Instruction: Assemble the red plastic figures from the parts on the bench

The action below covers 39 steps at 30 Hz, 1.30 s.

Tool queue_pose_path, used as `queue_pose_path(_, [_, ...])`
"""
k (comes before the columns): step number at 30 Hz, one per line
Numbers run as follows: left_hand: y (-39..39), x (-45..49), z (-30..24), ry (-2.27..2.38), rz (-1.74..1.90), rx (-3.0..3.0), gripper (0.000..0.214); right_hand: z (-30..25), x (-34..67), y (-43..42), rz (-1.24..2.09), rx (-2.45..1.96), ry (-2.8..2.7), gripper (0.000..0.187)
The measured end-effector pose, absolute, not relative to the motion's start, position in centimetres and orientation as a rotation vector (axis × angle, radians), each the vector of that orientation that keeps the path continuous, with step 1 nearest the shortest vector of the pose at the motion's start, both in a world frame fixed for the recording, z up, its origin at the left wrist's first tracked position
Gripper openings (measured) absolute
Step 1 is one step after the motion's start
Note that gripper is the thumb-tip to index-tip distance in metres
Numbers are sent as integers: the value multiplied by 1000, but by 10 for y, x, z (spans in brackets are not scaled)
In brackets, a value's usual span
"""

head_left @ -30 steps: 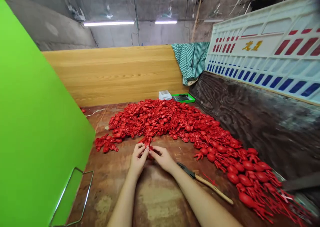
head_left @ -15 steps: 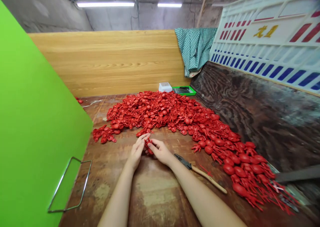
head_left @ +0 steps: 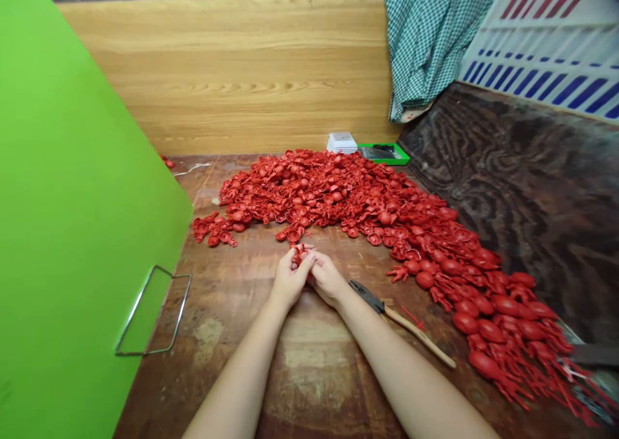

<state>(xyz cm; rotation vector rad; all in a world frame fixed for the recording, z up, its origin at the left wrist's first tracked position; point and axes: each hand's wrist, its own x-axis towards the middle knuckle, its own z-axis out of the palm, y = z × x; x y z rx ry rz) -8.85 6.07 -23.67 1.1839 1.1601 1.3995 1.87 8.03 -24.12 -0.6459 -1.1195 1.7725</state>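
My left hand [head_left: 291, 276] and my right hand [head_left: 329, 276] meet over the table, both closed around one small red plastic piece [head_left: 300, 251]. Only its thin upper bits show between the fingers; the palms and thumbs cover the rest. Just beyond the fingertips begins a wide heap of red plastic figure parts [head_left: 309, 191], round shells and limb-like pieces among them. Pliers [head_left: 401, 323] with dark jaws and pale handles lie to the right of my right forearm, with a thin red scrap [head_left: 414, 320] beside them.
A bright green panel [head_left: 87, 200] with a wire handle [head_left: 155, 313] stands at the left. Behind the heap are a white slatted block [head_left: 342, 143], a green tray [head_left: 399, 160] and a wooden board [head_left: 232, 71]. A checked cloth [head_left: 420, 52] and a white crate [head_left: 541, 58] are at the right.
The camera view has tipped downward and shifted left. My hands have drawn closer together, and the left thumb now lies across the red piece, covering more of it.
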Motion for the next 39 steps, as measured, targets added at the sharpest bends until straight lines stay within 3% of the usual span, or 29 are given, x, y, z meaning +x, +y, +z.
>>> queue_pose_path(5, [57,-85,-233,1217,1448,1203,43,-241,24,80,1811,-652,-1146,54])
queue_pose_path(11, [62,-86,-228,1268,1412,1234,52,-238,13,81,1668,-680,-1158,54])
queue_pose_path(16, [76,-87,-223,1189,1349,1252,71,-224,15,87,1315,-813,-1192,54])
queue_pose_path(19, [83,-88,-228,1011,1260,1165,89,-218,26,87,955,-947,-1306,39])
queue_pose_path(22, [83,-89,-231,941,1173,1047,76,-215,37,85,494,-1087,-1571,27])
queue_pose_path(24, [82,-89,-227,935,1141,1004,60,-210,44,84,371,-1116,-1642,31])
queue_pose_path(28, [79,-91,-213,912,1125,951,50,-196,63,84,379,-1036,-1619,44])
queue_pose_path(34, [71,-91,-210,804,1084,866,70,-202,72,92,486,-1153,-1506,37])
queue_pose_path(39, [66,-95,-217,751,1013,794,49,-210,85,97,594,-1188,-1689,51])
